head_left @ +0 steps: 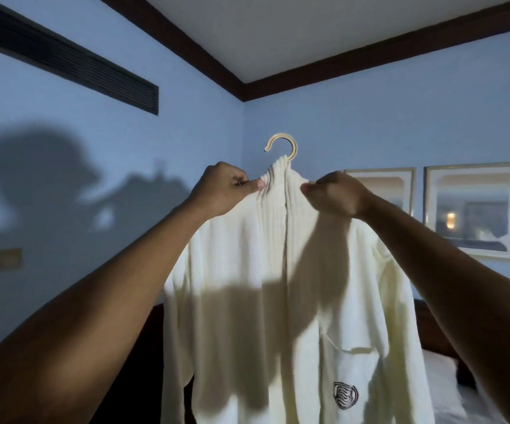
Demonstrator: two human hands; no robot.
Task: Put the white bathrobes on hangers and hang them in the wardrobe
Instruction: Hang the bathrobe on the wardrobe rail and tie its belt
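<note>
A white bathrobe (247,270) hangs in front of me, draped over a hanger whose pale hook (281,145) sticks up above the ribbed collar. The rest of the hanger is hidden under the cloth. My left hand (223,188) pinches the collar on its left side. On the right side my right hand (336,192) grips the collar with curled fingers. Both arms are raised to head height. A dark round logo (345,395) marks the robe's lower right front. No wardrobe is in view.
Blue walls meet in a corner behind the robe under dark wooden ceiling trim. A long dark vent (64,59) runs along the left wall. Two framed pictures (473,209) hang on the right wall. A dark headboard and white bedding (449,384) lie low at right.
</note>
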